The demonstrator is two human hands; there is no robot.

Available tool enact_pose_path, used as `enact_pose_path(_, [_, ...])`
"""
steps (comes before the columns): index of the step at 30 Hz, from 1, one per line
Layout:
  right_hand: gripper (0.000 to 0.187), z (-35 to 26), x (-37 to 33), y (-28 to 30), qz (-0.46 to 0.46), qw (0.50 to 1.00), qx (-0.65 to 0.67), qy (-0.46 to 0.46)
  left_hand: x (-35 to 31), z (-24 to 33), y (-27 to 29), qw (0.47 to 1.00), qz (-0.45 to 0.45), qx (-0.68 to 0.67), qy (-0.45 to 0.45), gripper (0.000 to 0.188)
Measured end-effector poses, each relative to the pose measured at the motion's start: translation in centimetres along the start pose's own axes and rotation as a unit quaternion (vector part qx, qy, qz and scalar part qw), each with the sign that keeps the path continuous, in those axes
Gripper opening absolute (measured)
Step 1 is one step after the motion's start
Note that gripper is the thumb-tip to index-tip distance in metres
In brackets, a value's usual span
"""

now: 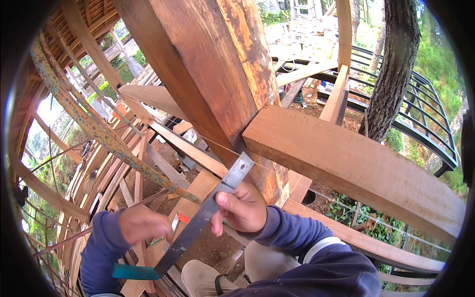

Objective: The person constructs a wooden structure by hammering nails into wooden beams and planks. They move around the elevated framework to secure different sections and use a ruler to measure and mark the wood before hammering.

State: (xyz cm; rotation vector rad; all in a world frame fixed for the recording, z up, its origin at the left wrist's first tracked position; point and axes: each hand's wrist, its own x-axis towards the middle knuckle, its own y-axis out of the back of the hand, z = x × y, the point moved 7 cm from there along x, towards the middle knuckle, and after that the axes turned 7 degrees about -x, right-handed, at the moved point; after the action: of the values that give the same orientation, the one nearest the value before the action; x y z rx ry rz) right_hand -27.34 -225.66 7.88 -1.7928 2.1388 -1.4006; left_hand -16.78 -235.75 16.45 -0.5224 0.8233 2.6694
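Note:
A carpenter's square with a long metal blade point(190, 230) and a teal handle point(136, 272) slants across the view in front of me. My right hand point(246, 208) grips its blade near the upper end, thumb on the flat face. That end, with a small hole, lies at the foot of the visible face of a thick wooden post point(213, 64). Left of the blade, my left hand point(146, 225) is smeared by motion, its fingers curving down near the metal. Whether it touches the blade is unclear. A heavy squared beam point(346, 158) butts against the post on the right.
A rusty, paint-flecked pole point(104, 131) slants down at left. Below are wooden beams point(190, 148), a small red-orange object point(183, 218) and a broom-like bundle point(230, 262). A tree trunk point(396, 69) and black metal framing point(435, 114) stand at right.

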Motion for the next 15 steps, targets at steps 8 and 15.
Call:
enact_pose_path(8, [0.027,-0.7,1.9,-0.2,0.006,0.997,0.071,0.020,-0.9,-3.5,-2.9,0.888,0.420,0.077,-0.173,0.050])
enact_pose_path(15, [0.031,-0.5,2.1,-0.2,-0.019,0.997,0.069,0.027,-2.1,-5.6,-4.1,0.761,0.616,0.013,-0.202,0.059])
